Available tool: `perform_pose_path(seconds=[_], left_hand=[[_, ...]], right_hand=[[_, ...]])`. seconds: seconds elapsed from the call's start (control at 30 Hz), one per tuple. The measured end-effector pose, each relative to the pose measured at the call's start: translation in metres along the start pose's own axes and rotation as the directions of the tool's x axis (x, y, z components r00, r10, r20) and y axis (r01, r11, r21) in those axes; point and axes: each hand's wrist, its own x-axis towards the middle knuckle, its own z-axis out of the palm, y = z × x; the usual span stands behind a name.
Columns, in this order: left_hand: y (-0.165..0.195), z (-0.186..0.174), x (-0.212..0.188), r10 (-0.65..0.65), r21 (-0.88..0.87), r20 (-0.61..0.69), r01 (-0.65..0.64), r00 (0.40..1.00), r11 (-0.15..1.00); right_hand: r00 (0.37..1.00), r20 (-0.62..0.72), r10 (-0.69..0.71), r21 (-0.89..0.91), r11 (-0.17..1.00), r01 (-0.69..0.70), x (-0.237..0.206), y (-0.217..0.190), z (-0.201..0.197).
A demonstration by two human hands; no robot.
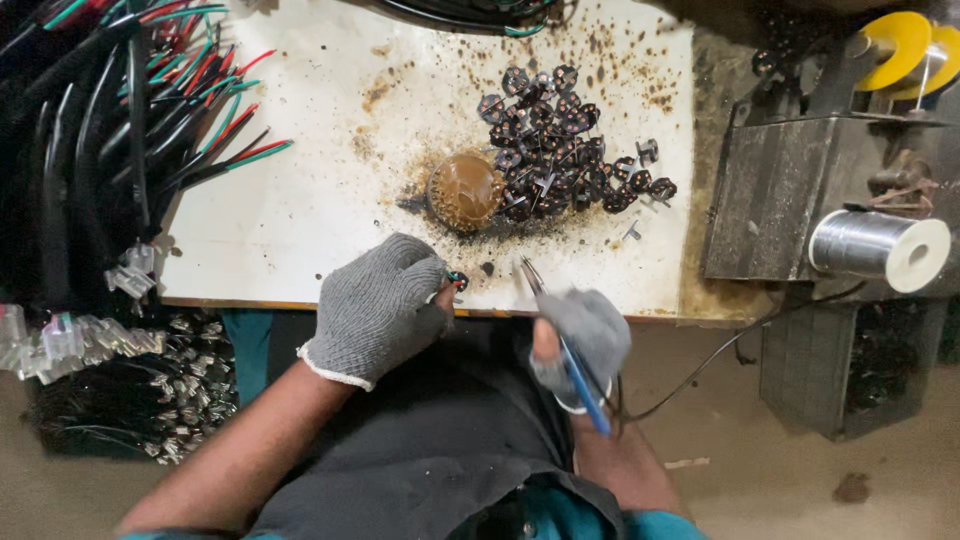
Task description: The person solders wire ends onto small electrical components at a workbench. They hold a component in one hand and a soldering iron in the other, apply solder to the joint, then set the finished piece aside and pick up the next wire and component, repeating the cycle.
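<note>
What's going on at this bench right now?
A person in grey knit gloves is working at the edge of a stained white board. The left hand pinches a small black part, while the right hand holds a blue-handled soldering iron with its tip near that part. A pile of similar black parts lies beside a brown blob of flux or residue. A solder wire spool sits to the right, and wire bundles to the left.

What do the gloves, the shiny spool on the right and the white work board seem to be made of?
The gloves look like grey knitted fabric, matte, with a ribbed white cuff. The spool seems to carry bright metal wire, probably solder, since it shines silver on a white plastic-looking reel. The work board looks like smooth white laminate or painted wood, with brown scorch stains; the exact material is unclear.
</note>
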Motion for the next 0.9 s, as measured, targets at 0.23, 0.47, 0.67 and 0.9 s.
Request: perform_pose_path(seconds=[0.23,0.47,0.67,0.9], left_hand=[[0.003,-0.001,0.003,0.004,-0.005,-0.012,-0.004,1.0,1.0],[0.002,-0.001,0.001,0.001,-0.002,-0.015,-0.001,1.0,1.0],[0.003,0.0,0.002,0.0,0.004,0.004,0.0,1.0,1.0],[0.001,0.001,0.001,0.002,0.003,0.008,-0.002,1.0,1.0]], right_hand=[[0.995,0.102,0.01,-0.076,0.997,-0.002,0.012,0.001,-0.004],[0.941,-0.069,0.332,0.186,0.931,-0.314,0.009,0.032,-0.009],[0.858,-0.256,0.445,0.18,0.894,-0.41,0.022,0.077,-0.043],[0.994,-0.081,0.08,-0.521,0.846,-0.111,0.058,0.078,-0.05]])
